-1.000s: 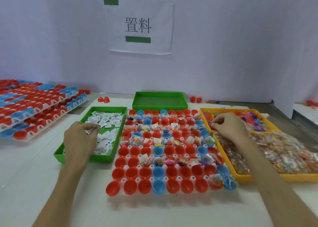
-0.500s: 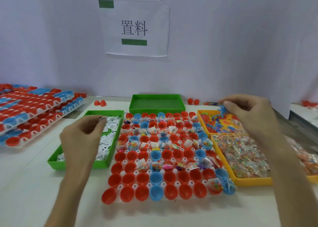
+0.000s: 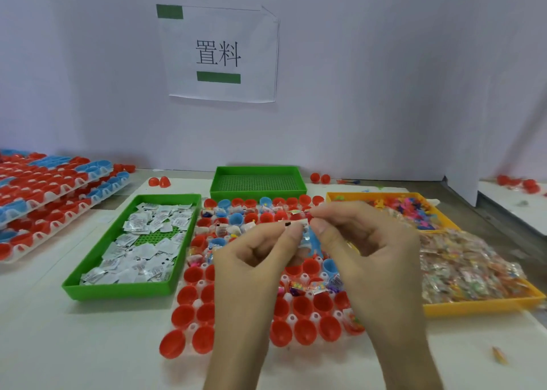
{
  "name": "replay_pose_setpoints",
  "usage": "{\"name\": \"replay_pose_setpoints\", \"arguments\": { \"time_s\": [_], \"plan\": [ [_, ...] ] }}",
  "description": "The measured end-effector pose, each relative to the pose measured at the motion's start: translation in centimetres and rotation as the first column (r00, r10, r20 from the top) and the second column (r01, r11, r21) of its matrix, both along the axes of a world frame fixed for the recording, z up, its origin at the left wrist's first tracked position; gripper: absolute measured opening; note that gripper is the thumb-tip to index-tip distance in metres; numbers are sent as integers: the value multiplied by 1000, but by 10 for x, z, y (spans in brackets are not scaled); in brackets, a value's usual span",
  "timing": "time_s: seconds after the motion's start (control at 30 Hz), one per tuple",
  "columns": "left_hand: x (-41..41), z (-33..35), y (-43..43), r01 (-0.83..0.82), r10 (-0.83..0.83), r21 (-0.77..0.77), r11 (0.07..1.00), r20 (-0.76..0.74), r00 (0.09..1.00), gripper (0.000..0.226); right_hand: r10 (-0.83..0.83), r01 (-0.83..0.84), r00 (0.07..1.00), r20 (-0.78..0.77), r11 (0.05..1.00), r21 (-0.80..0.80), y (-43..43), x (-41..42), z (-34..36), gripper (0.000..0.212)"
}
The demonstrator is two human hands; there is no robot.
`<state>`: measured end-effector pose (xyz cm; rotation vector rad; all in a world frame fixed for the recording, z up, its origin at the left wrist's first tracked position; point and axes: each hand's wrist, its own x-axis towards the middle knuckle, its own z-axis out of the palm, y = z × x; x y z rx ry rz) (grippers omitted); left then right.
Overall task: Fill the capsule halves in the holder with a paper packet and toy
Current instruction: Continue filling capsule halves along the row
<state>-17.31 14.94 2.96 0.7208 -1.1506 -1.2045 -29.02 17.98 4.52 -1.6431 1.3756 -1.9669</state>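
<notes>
Grip of left hand (image 3: 251, 265) pinched on paper packet (image 3: 297, 221), grip of right hand (image 3: 370, 250) pinched on blue toy (image 3: 314, 243) just beside it, above holder (image 3: 291, 318) of red and blue capsule halves (image 3: 302, 330), on table (image 3: 74, 339), green tray (image 3: 118, 290) of packets left, orange tray (image 3: 473, 308) of bagged toys right

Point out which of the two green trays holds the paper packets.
The green tray left of the capsule holder, strewn with white paper packets. The other green tray, behind the holder, shows only its bare mesh floor.
</notes>
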Motion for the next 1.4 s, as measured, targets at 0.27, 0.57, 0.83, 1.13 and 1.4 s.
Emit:
{"name": "replay_pose_setpoints", "arguments": {
  "time_s": [0.27, 0.57, 0.83, 1.13, 1.4],
  "plan": [
    [5, -10, 2, 53, -45, 106, 993, -81, 996, 30, 10, -9, 999, -38, 999, 38, -8, 4, -5, 21],
    [1, -12, 5, 200, -174, 149, 969, -170, 970, 32, 116, -114, 989, -89, 993, 28, -4, 1, -4, 23],
    [3, -11, 5, 242, -231, 126, 962, -92, 969, 31, 35, -31, 992, -124, 999, 38, -7, 1, -9, 18],
    [9, -18, 0, 93, -89, 134, 987, -39, 995, 25, -302, 355, 932, -202, 870, 341, -18, -79, -46, 9],
    [5, -18, 1, 55, -57, 86, 995, 15, 998, 36, -275, 432, 901, -336, 642, 634, -25, -93, -64, 19]
  ]
}}
